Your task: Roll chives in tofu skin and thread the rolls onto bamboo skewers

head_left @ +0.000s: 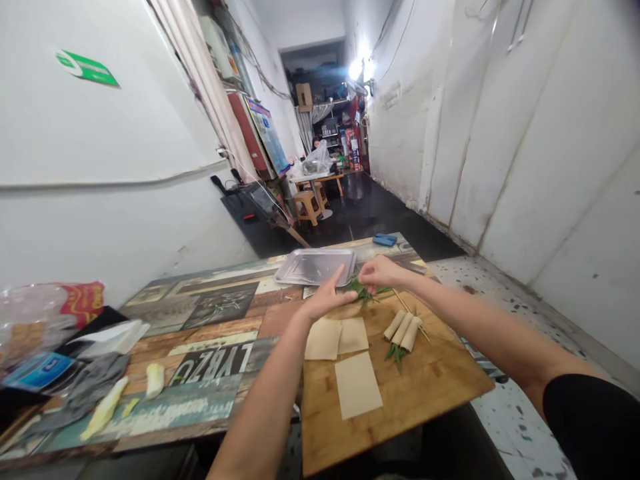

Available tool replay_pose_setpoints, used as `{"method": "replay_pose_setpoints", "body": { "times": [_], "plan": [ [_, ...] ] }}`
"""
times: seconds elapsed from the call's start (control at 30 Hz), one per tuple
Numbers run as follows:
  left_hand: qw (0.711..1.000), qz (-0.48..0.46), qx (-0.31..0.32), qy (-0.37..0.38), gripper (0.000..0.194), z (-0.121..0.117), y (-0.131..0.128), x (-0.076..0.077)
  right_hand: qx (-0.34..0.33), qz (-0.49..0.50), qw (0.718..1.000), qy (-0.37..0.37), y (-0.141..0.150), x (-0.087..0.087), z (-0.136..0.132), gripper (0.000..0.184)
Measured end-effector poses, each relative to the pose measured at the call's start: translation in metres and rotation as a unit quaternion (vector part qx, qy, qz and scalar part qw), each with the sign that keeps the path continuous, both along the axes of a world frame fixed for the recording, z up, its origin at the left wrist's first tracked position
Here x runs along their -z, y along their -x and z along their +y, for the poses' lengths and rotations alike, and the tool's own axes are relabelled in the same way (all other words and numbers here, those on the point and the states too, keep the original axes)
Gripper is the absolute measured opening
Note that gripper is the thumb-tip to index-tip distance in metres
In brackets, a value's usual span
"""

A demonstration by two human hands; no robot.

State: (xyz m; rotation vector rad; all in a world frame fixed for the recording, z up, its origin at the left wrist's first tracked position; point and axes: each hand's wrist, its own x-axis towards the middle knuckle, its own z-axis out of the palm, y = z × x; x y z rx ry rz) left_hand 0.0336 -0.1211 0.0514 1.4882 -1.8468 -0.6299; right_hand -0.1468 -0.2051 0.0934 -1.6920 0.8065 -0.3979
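At the far edge of the wooden cutting board (425, 393) lies a small heap of leafy greens (367, 293). My left hand (327, 298) is beside the heap, thumb and fingers apart, the thumb reaching the leaves. My right hand (380, 273) is closed in a pinch at the greens, though its fingertips are partly hidden. Nearer on the board rest several square beige tofu sheets (358, 385), two of them overlapping. To their right are three rolled sheets (403, 329) side by side with greens poking out. Thin wooden skewers (401, 300) pass by the rolls.
Beyond the board stands a shallow metal tray (313, 267); a blue packet (385, 239) lies at the table's far edge. On the left are a grey cloth (90, 383), pale vegetable pieces (155, 380) and plastic bags (40, 313). A person sits in the background.
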Motion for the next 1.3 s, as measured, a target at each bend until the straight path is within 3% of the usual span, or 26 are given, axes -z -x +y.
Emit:
{"method": "replay_pose_setpoints", "body": {
  "times": [0.13,0.33,0.43,0.53,0.67,0.77,0.93,1.1,1.2,1.3],
  "plan": [
    [0.990,0.098,0.103,-0.001,0.070,0.009,0.011,-0.017,-0.054,-0.068,0.996,0.005,-0.003,-0.004,0.021,0.003],
    [0.985,0.114,0.092,-0.087,0.054,0.050,0.036,-0.033,-0.057,-0.165,0.984,-0.022,0.008,0.007,0.054,0.019],
    [0.994,0.062,0.079,-0.048,0.044,0.080,0.044,-0.020,-0.058,-0.182,0.982,-0.004,0.021,0.028,0.080,0.023],
    [0.999,-0.011,0.029,0.012,0.035,0.109,0.052,0.005,-0.048,-0.178,0.982,0.043,0.034,0.056,0.106,0.020],
    [0.995,-0.051,-0.002,0.083,0.030,0.141,0.060,0.036,-0.035,-0.138,0.979,0.145,0.047,0.086,0.133,0.015],
    [0.991,-0.031,-0.025,0.130,0.025,0.157,0.062,0.049,-0.027,-0.120,0.964,0.234,0.055,0.098,0.149,0.013],
    [0.984,-0.027,-0.039,0.173,0.014,0.167,0.064,0.056,-0.041,-0.124,0.931,0.340,0.061,0.107,0.165,0.017],
    [0.960,-0.179,0.009,0.214,0.025,0.175,0.064,0.053,-0.053,-0.108,0.896,0.427,0.062,0.108,0.171,0.024],
    [0.945,-0.263,0.012,0.194,0.028,0.183,0.063,0.051,-0.068,-0.078,0.885,0.453,0.064,0.104,0.172,0.026],
    [0.942,-0.289,0.017,0.173,0.033,0.186,0.062,0.050,-0.097,-0.038,0.881,0.462,0.066,0.100,0.173,0.018]
  ]
}}
